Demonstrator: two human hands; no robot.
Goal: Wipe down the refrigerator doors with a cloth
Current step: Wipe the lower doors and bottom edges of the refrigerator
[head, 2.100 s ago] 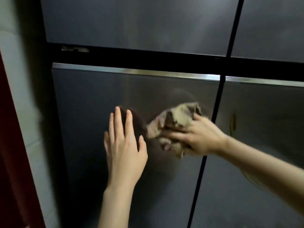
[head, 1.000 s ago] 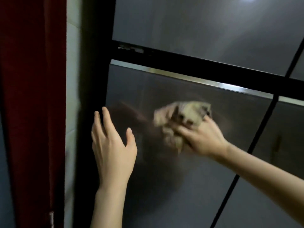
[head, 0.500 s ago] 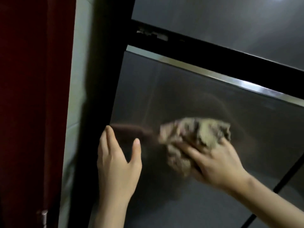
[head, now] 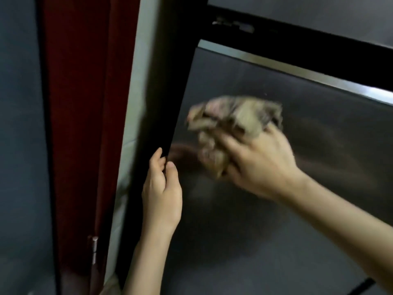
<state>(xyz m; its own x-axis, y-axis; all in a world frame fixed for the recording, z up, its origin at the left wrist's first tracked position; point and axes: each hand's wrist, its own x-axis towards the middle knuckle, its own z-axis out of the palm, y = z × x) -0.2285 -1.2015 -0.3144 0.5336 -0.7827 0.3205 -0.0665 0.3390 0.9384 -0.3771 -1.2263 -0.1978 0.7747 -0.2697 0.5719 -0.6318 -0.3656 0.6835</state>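
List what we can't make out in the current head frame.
All head view.
Blurred: cloth, by motion; its contact with the door is unclear.
Hidden: right hand fingertips, buried in the cloth.
Hidden: left hand far fingers, behind its near ones at the door's edge.
Cut off: door's right side and bottom, by the frame edge.

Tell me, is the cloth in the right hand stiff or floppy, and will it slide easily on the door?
Probably floppy: the cloth bunches into irregular folds in the right hand. Likely light, since one hand carries it. It should slide easily: the door looks smooth.
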